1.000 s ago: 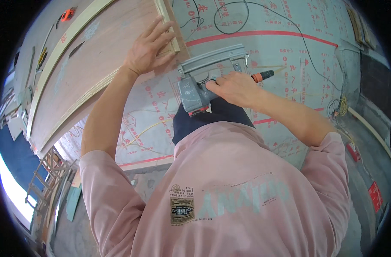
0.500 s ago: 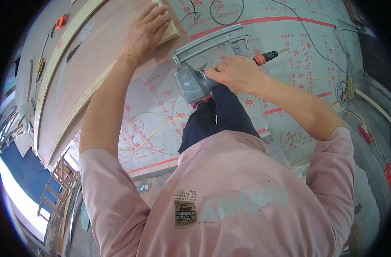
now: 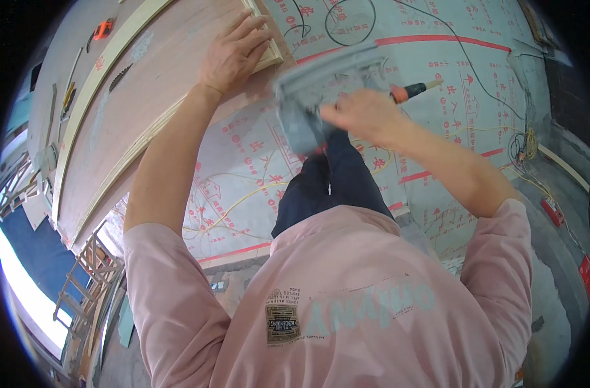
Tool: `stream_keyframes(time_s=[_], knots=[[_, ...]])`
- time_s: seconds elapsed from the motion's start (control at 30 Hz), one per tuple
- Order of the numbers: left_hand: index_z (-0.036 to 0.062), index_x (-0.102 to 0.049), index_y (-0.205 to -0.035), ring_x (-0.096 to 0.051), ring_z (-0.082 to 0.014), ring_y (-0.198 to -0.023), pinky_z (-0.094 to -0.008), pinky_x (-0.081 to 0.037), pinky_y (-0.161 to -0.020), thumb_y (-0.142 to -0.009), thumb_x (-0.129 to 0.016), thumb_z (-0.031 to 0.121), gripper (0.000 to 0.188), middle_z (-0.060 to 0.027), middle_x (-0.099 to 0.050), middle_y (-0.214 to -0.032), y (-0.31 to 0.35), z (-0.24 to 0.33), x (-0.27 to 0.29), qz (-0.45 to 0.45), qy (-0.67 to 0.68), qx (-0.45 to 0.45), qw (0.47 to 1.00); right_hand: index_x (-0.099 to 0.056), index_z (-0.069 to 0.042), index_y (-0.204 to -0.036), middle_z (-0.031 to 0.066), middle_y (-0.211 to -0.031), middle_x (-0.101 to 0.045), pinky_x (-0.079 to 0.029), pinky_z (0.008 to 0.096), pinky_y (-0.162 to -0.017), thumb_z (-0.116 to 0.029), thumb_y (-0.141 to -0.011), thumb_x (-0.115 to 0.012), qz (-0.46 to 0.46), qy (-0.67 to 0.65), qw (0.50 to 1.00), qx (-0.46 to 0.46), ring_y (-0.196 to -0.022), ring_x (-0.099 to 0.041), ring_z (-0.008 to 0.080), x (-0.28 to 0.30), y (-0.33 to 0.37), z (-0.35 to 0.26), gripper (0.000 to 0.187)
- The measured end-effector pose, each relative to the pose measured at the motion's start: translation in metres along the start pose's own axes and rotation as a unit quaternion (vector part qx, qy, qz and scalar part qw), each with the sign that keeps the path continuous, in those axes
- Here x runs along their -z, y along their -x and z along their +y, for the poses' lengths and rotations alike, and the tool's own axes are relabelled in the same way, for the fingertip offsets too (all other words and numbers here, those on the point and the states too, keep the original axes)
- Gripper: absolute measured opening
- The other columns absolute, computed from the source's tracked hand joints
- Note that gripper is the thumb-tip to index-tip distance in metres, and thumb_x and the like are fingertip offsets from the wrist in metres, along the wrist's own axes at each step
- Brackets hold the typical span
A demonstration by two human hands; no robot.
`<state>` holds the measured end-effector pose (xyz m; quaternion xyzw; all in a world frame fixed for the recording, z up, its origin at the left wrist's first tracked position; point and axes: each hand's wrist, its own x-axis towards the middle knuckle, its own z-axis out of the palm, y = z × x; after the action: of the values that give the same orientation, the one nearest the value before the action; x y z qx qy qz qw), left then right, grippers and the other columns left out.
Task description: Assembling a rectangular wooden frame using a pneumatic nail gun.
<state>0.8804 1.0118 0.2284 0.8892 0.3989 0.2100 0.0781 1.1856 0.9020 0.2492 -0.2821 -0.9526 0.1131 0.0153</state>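
Note:
My left hand point(image 3: 235, 55) lies on the corner of a pale wooden frame on a board point(image 3: 172, 52), its fingers stretched out and the tips over the end strip point(image 3: 269, 45). In my right hand point(image 3: 366, 115) is a grey nail gun point(image 3: 301, 116), wrapped by the fingers at its handle. Motion smears the gun, so its nose and trigger cannot be made out. An air hose fitting, orange and black point(image 3: 408, 92), comes out behind that hand. The gun hangs beside the board's corner, over the covered floor, apart from the left hand.
An orange tape measure point(image 3: 104, 28) and a dark saw-like blade point(image 3: 119, 77) lie on the board at left. Printed protective sheeting point(image 3: 243, 139) covers the floor, crossed by yellow and black cables point(image 3: 460, 42). A red power strip point(image 3: 552, 212) sits far right.
The nail gun has shifted slightly right and down and is now blurred. The whole view has slid a little, so my left hand and the board appear further right.

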Motion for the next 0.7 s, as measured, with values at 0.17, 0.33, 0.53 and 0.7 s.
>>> stream_keyframes(time_s=[0.17,0.33,0.53,0.7], knots=[[0.0149,-0.071,-0.119,-0.05,-0.0329,-0.141,-0.0424,-0.047,-0.112,-0.098,-0.065,0.018,0.022,-0.0043,-0.061,-0.142,0.003,-0.002,0.0,-0.001,-0.004,0.003,1.0,-0.055,-0.015,-0.103,0.0026,-0.085,-0.066,-0.054,0.0403,-0.071,-0.013,-0.083,-0.067,-0.031,0.003,0.999,-0.017,-0.082,-0.07,0.0265,0.001,-0.001,0.012,0.023],[0.0156,-0.067,-0.13,-0.046,-0.0347,-0.145,-0.0461,-0.044,-0.115,-0.093,-0.072,0.037,0.043,-0.0078,-0.056,-0.151,0.003,-0.004,0.005,-0.05,0.013,0.025,0.998,-0.055,-0.014,-0.105,0.0056,-0.087,-0.067,-0.054,0.0431,-0.072,-0.015,-0.079,-0.074,-0.087,-0.036,0.995,-0.038,-0.084,-0.07,0.0302,0.014,0.024,-0.002,0.032],[0.0139,-0.058,-0.141,-0.048,-0.031,-0.14,-0.049,-0.042,-0.111,-0.086,-0.074,0.057,0.072,-0.0116,-0.054,-0.15,0.012,0.03,0.016,-0.028,-0.129,0.092,0.987,-0.054,-0.01,-0.109,0.0134,-0.082,-0.069,-0.054,0.0515,-0.071,-0.028,-0.084,-0.078,-0.122,-0.163,0.962,-0.181,-0.081,-0.069,0.0419,0.027,0.073,-0.017,0.039],[0.0068,-0.063,-0.117,-0.069,-0.0351,-0.104,-0.048,-0.048,-0.095,-0.091,-0.068,0.058,0.057,-0.0202,-0.072,-0.112,0.011,0.044,0.019,-0.219,-0.061,0.278,0.933,-0.056,-0.009,-0.114,0.0188,-0.088,-0.071,-0.052,0.0548,-0.075,-0.031,-0.086,-0.079,-0.106,-0.177,0.932,-0.297,-0.087,-0.069,0.0437,0.03,0.102,-0.026,0.043]])
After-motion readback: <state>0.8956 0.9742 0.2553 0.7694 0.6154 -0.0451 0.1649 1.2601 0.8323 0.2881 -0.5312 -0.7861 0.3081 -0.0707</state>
